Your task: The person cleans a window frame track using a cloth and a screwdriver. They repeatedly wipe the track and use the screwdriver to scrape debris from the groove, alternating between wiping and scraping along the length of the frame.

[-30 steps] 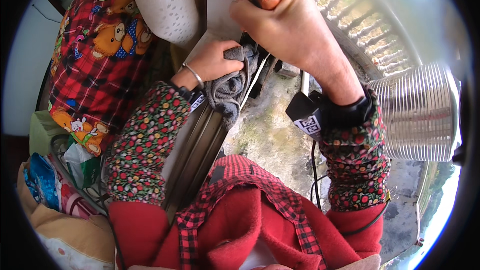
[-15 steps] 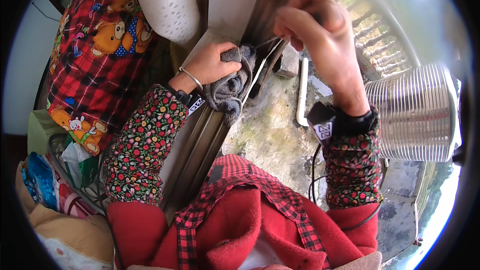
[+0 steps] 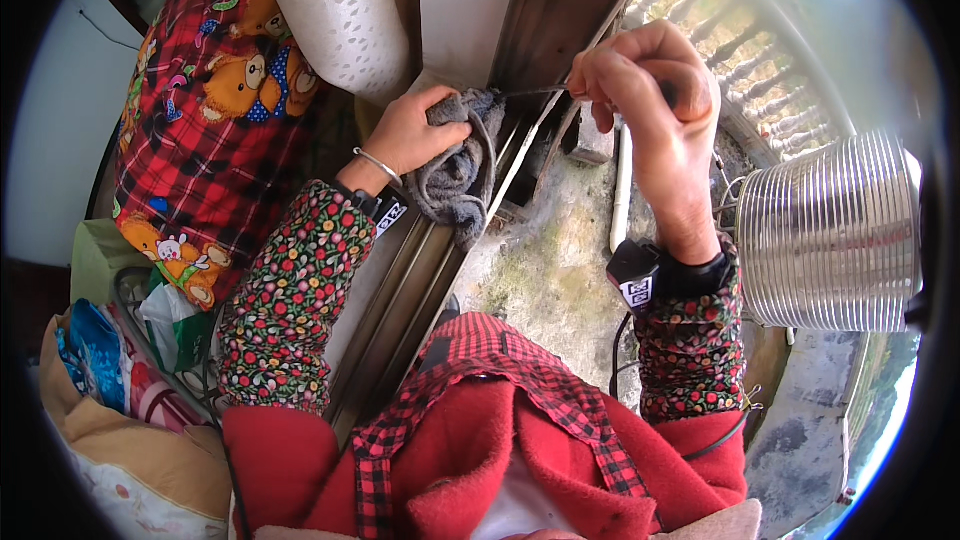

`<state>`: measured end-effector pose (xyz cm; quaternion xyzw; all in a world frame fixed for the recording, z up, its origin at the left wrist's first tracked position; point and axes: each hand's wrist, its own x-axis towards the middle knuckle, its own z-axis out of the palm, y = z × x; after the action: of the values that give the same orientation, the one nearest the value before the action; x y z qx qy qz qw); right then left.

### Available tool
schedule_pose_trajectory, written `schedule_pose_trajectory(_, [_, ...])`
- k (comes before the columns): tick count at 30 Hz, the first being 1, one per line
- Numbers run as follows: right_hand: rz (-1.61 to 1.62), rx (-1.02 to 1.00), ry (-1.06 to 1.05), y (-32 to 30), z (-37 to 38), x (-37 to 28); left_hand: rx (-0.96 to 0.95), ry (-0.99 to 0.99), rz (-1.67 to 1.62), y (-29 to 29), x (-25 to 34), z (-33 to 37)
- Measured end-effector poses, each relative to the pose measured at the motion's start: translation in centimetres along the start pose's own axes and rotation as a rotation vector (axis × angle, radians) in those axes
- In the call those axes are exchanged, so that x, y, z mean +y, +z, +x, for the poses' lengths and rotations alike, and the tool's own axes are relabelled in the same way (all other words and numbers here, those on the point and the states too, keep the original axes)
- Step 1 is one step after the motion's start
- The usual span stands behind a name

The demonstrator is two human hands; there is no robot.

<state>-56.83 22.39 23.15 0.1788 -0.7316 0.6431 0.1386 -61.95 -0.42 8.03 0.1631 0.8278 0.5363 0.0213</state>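
Note:
My left hand [image 3: 405, 140] is closed on a bunched grey cloth [image 3: 455, 175], pressing it onto the metal window track [image 3: 405, 275]. My right hand [image 3: 650, 90] is raised to the right of it, fingers curled in a pinch. From those fingertips a thin dark strand [image 3: 535, 92] runs taut to the top of the cloth; whether it is a loose thread or a twisted edge of the cloth, I cannot tell. A white strip [image 3: 517, 165] runs along the track's outer side, beside the cloth.
To the left, a red plaid cover with bears [image 3: 255, 80] lies near a white rolled sheet [image 3: 345, 15]. Outside are a weathered concrete ledge [image 3: 540, 260], a white pipe [image 3: 621, 190], a ribbed metal drum [image 3: 830, 235] and a balustrade [image 3: 765, 80]. Bags [image 3: 95, 345] sit at lower left.
My right hand has moved lower and slightly to the right, and the strand now stretches more level from the cloth. My left hand keeps its grip on the cloth.

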Motion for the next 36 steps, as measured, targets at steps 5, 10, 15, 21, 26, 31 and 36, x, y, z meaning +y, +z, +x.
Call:
schedule_pose_trajectory(5, [0.112,-0.107,0.163,-1.4,-1.7,-0.3,-0.208,-0.079,-0.014,-2.3,0.2,-3.7])
schedule_pose_trajectory(10, [0.079,-0.013,0.026,-0.6,-2.1,-1.7,-0.078,-0.026,0.056,-1.8,1.2,-3.7])
schedule_pose_trajectory(15, [-0.043,0.048,0.111,0.5,0.2,-0.6,0.020,0.038,0.028,0.9,0.8,0.0])
schedule_pose_trajectory(21, [0.065,-0.028,0.097,-0.7,-1.3,-0.4,-0.132,-0.105,-0.122,-2.0,0.5,-2.7])
schedule_pose_trajectory(26, [-0.039,-0.042,0.029,-0.7,-1.9,0.5,0.009,0.107,0.052,0.7,0.6,-0.4])
schedule_pose_trajectory(31, [0.166,-0.135,0.079,-1.7,-4.5,0.3,-0.164,0.171,0.200,-0.2,1.7,-3.0])
schedule_pose_trajectory(36, [0.184,-0.124,0.043,-3.2,-5.1,-2.8,-0.207,0.010,-0.147,-2.9,3.9,-5.9])
